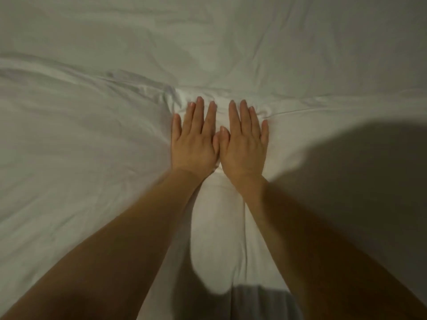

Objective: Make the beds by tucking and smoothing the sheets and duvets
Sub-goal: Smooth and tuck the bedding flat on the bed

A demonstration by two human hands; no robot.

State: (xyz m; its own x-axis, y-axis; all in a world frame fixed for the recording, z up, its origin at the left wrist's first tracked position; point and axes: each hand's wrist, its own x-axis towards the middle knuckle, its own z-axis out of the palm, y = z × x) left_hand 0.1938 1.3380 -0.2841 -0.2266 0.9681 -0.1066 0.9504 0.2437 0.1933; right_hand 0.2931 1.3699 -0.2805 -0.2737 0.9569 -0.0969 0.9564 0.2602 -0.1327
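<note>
Left hand point(194, 142) and right hand point(245, 144) are pressing flat, side by side, on the white duvet point(92, 158); each grip is lying open. Duvet's bunched edge is running left-right at the fingertips point(200, 100).

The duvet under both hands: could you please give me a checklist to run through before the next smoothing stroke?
1. Left hand flat on the duvet, fingers straight: ok.
2. Right hand flat beside it, thumbs touching: ok.
3. Fabric just ahead of the fingertips smooth: not ok, creases bunch there.
4. Fabric out to the left smooth: not ok, a long ridge runs across.
5. Fabric to the right smooth: cannot tell, a dark shadow covers it.
6. Edges tucked at the mattress: cannot tell, no bed edge in view.
</note>
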